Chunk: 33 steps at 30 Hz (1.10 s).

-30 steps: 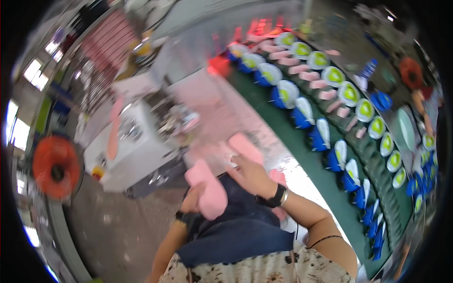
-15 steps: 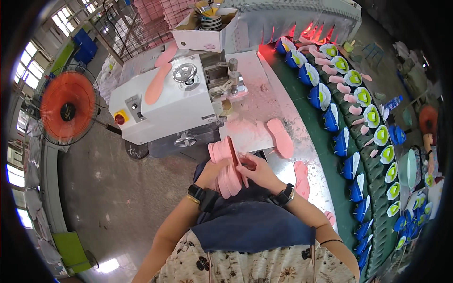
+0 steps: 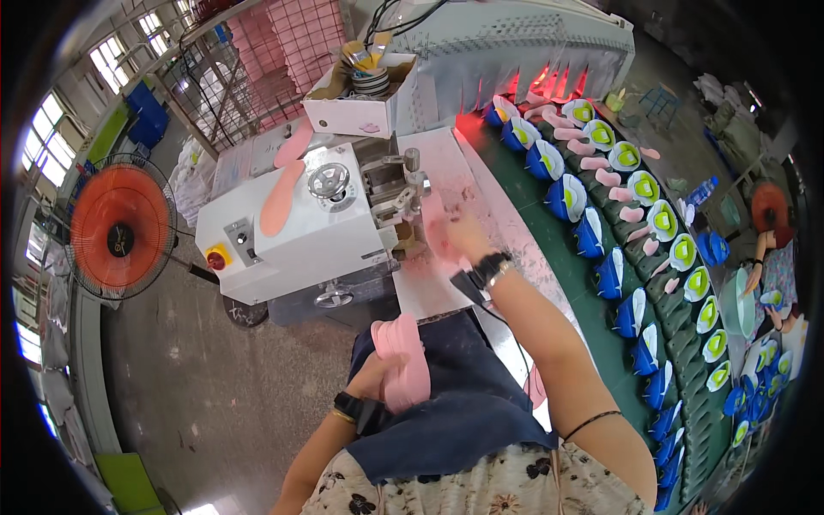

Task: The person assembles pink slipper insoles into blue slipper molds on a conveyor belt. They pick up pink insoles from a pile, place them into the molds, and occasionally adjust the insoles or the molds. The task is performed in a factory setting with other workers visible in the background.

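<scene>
My left hand [image 3: 369, 376] is wrapped round a stack of pink insoles [image 3: 405, 367], held above the dark blue apron [image 3: 459, 360] on my lap. My right hand [image 3: 468, 239] is stretched forward, its fingers closed on a single pink insole [image 3: 437, 225]. That insole lies against the working head [image 3: 410, 193] of the white machine [image 3: 292, 215], over its dusty pink worktable [image 3: 429, 287]. My right fingertips are partly blurred. Two more pink insoles rest on top of the machine, one [image 3: 281, 199] lying beside its handwheel [image 3: 329, 181].
Right of the worktable a green conveyor [image 3: 571, 283] carries blue-and-white shoe uppers [image 3: 608, 273] and pink insoles. An open white box [image 3: 352, 112] with brushes stands behind the machine. At the left is an orange fan [image 3: 120, 225]. A co-worker [image 3: 772, 266] sits at the far right.
My right hand has left the stack and reached forward to the machine with one insole. My left hand keeps the stack, now slightly lower. The view has shifted a little.
</scene>
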Each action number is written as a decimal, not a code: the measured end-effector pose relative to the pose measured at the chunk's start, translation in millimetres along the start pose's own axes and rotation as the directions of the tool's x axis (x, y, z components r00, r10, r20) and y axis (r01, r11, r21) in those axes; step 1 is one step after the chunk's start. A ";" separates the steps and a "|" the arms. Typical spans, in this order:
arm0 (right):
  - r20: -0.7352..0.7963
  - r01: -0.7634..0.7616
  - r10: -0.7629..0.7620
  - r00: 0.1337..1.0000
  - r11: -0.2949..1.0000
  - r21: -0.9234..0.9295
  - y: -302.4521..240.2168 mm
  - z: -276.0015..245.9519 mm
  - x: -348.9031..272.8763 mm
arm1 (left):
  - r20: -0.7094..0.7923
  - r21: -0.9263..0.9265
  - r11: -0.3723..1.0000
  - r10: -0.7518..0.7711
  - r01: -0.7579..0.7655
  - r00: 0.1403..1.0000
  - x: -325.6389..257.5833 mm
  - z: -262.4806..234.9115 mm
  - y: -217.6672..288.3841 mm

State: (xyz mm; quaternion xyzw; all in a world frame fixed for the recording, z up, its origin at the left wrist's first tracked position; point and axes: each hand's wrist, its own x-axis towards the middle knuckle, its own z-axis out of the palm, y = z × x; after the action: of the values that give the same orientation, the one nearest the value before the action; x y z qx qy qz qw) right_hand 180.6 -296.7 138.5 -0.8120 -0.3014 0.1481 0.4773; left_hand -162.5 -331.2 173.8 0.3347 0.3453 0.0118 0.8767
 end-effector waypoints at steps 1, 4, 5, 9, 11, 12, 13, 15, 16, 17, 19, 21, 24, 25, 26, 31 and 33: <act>0.009 -0.002 0.001 1.000 0.999 0.049 -0.7 -1.4 9.8 | 0.028 0.030 0.999 0.039 -0.040 0.999 2.3 3.6 -0.7; 0.215 -0.153 0.119 0.969 0.977 0.147 -25.5 -16.3 17.9 | 0.090 0.069 0.990 0.116 -0.122 0.989 1.5 15.6 7.0; 0.183 -0.071 0.058 0.981 0.995 0.069 -41.0 -30.3 10.0 | 0.114 0.072 0.987 0.134 -0.143 0.984 0.1 21.0 11.7; 0.024 0.235 -0.241 0.970 0.916 -0.325 -60.9 -62.7 -9.7 | 0.189 -0.027 0.997 0.078 -0.074 0.979 -9.0 21.4 13.0; -0.029 0.285 -0.337 0.941 0.838 -0.466 -48.1 -60.1 5.0 | 0.199 0.006 0.997 0.070 -0.073 0.978 -3.3 6.7 5.3; -0.020 0.215 -0.240 0.970 0.899 -0.383 -38.7 -56.9 10.4 | 0.215 0.032 0.997 0.058 -0.067 0.975 0.1 2.7 4.2; -0.003 0.138 -0.145 0.989 0.945 -0.296 -31.0 -47.6 16.5 | 0.188 0.043 0.996 0.065 -0.074 0.980 -0.3 -0.5 1.8; 0.171 -0.038 0.046 0.984 0.998 -0.051 -19.1 -34.6 36.0 | 0.147 0.073 0.993 0.081 -0.092 0.986 2.4 -5.7 -3.9; 0.111 -0.108 0.105 0.988 0.994 0.023 -40.2 -21.6 30.1 | 0.080 0.099 0.989 0.103 -0.111 0.991 -2.1 -15.3 -10.4; 0.036 -0.175 0.172 0.984 0.979 0.101 -60.3 -15.6 23.8 | 0.043 0.132 0.985 0.107 -0.112 0.993 -1.3 -27.1 -17.5; 0.230 -0.433 0.385 0.894 0.875 0.218 -62.3 -13.5 52.7 | -0.017 0.137 0.990 0.030 -0.028 0.999 -2.0 -24.5 -11.5; 0.132 -0.343 0.319 0.939 0.816 0.466 -48.4 -14.9 70.0 | 0.073 0.087 0.995 0.038 -0.044 0.997 3.1 -37.5 -17.2; -0.166 -0.064 0.216 0.962 0.771 0.633 -11.0 -48.8 58.5 | -0.057 0.233 0.940 0.270 -0.250 0.961 3.5 -39.5 -39.8; -0.357 0.051 0.195 0.913 0.816 0.576 4.1 -73.6 47.2 | -0.086 0.259 0.924 0.312 -0.282 0.946 6.0 -37.2 -46.9; -0.349 -0.060 0.322 0.880 0.804 0.592 35.9 -114.3 43.0 | -0.098 0.291 0.906 0.347 -0.306 0.933 9.7 -31.1 -50.8; -0.672 -0.133 0.387 0.631 0.908 0.398 181.4 -323.2 -74.9 | 0.109 -0.205 0.977 -0.043 0.064 0.993 8.7 -36.9 -24.5; -0.864 -0.463 0.391 0.318 0.859 0.219 252.3 -409.5 -135.5 | 0.144 -0.260 0.942 -0.177 0.210 0.974 -2.6 -14.8 -15.7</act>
State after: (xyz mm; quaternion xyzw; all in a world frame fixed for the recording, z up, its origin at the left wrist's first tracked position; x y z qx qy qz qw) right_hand 379.8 -754.6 118.9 -0.8315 0.2132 -0.1879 0.4774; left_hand -176.9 -335.5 158.1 0.1747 0.3188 -0.0468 0.9304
